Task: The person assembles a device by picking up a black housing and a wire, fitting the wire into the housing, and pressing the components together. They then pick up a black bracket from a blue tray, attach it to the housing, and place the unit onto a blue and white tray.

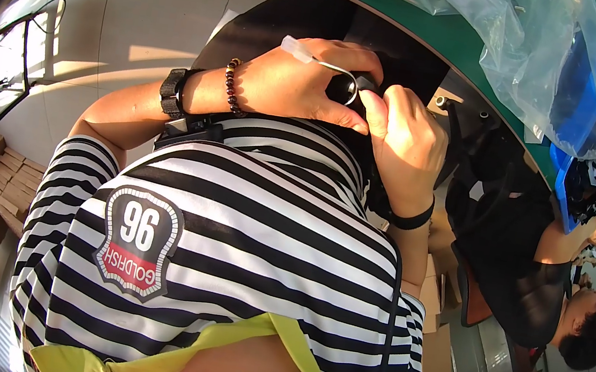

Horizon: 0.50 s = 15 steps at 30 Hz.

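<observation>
Above my lap, my left hand curls its thumb and fingers round a dark rounded part, mostly hidden by the hand. A thin white cord bends in a loop over this part. Its outer end carries a translucent whitish tip, which lies over the back of my left hand. My right hand is closed beside it, thumb and fingers pressed together at the dark part's right side. What sits in the right fingers is hidden.
A green-topped table curves along the far side, with clear plastic sheeting over it. At right, another person sits near a blue bin of black parts. Cardboard is stacked at left, near a black metal frame.
</observation>
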Motion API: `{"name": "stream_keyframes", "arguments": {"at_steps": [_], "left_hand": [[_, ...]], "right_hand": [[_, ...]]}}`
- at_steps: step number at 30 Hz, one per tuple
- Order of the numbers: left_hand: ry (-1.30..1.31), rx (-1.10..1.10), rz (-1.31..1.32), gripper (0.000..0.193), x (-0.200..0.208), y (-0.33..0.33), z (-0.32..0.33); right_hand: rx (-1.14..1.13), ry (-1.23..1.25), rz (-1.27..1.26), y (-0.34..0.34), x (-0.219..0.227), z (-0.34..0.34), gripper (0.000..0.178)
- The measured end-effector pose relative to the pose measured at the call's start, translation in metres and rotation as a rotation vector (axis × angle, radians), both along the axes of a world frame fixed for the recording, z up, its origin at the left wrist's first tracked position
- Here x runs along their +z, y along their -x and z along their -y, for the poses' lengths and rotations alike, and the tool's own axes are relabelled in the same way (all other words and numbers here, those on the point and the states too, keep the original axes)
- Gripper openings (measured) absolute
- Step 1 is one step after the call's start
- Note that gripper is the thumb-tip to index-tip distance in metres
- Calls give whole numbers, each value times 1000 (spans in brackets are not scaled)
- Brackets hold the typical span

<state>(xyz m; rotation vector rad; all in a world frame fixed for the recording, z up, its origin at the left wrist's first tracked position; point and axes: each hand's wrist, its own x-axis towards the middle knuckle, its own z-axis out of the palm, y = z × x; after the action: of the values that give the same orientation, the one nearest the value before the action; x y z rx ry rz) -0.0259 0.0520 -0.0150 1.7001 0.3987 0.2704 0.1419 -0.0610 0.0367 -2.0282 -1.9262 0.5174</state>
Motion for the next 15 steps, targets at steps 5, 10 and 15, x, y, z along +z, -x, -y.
{"name": "stream_keyframes", "arguments": {"at_steps": [5, 10, 15], "left_hand": [[-58, 11, 56, 54, -4, -2, 3], [17, 6, -69, 53, 6, -3, 0], [-30, 38, -18, 53, 1, 0, 1]], "right_hand": [[-50, 0, 94, 4, 1, 0, 21], [-148, -80, -168, 5, 10, 3, 17], [-66, -71, -308, -2, 11, 4, 17]]}}
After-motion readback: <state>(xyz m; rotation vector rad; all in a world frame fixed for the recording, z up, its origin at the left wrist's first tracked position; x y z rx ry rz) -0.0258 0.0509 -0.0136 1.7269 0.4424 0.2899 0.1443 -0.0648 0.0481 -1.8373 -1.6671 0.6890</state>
